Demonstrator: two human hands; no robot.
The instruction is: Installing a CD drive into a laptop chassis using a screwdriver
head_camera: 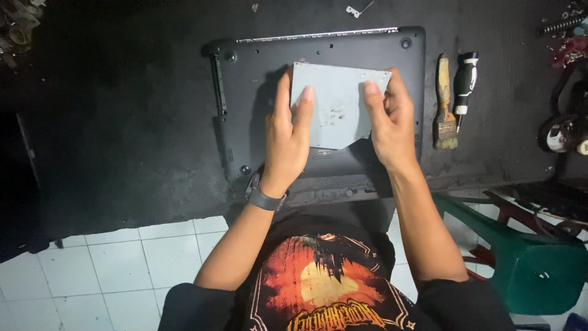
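Both hands hold a flat grey metal drive [337, 104], squarish with one corner cut off, just above an upturned black laptop [245, 92] on a dark mat. My left hand [288, 138], with a dark watch at the wrist, grips the drive's left edge, thumb on top. My right hand [392, 125] grips its right edge, thumb on the top face. The drive covers the middle of the laptop's underside.
A worn paintbrush [445, 104] and a black-and-white screwdriver [464, 83] lie right of the laptop. A small metal bracket [353, 10] lies beyond it. Wheels and springs crowd the right edge [566, 129]. A green plastic stool [533, 257] stands at lower right on white tiles.
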